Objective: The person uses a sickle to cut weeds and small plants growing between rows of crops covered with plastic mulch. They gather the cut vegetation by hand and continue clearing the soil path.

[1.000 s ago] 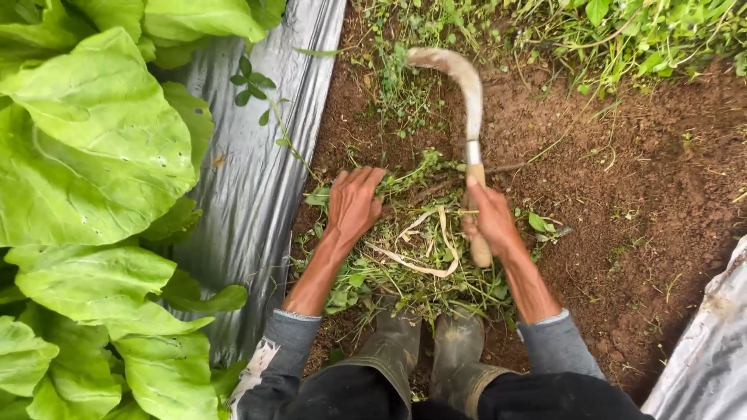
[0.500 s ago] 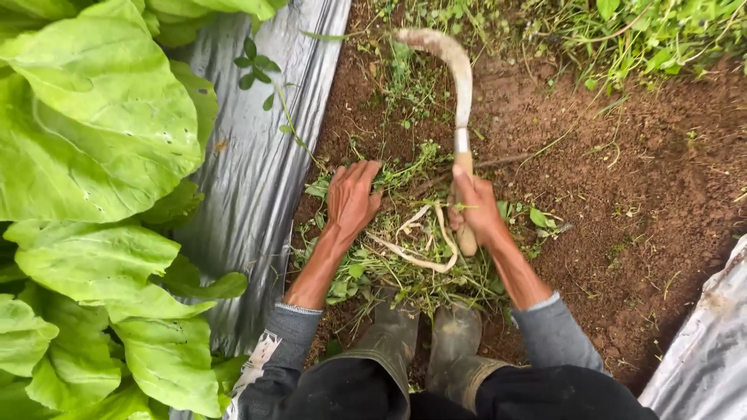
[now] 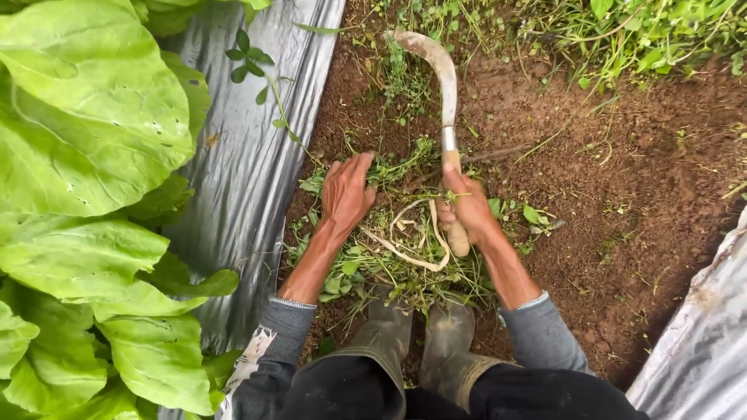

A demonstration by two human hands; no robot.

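Since a second earlier, the curved, soil-caked metal sickle with its pale wooden handle (image 3: 443, 117) had drifted left and slightly nearer the person, its tip now over the sparse weeds at the top of the furrow. The right hand (image 3: 464, 208) stayed wrapped fully around the handle, fingers shut tight, the blade pointing away from the body. The left hand (image 3: 347, 194) lay open and flat, fingers spread, pressing down on the heap of cut green weeds and pale roots (image 3: 405, 249), having crept a little forward with it. That small pull inward suggested the loose cuttings were being gathered toward the muddy rubber boots (image 3: 424, 334). The heap sat on brown bare soil (image 3: 622, 194), between the silver plastic mulch sheet (image 3: 249, 179) and a second sheet's edge at the right. Broad light-green leafy plants (image 3: 93, 155) filled the left side.
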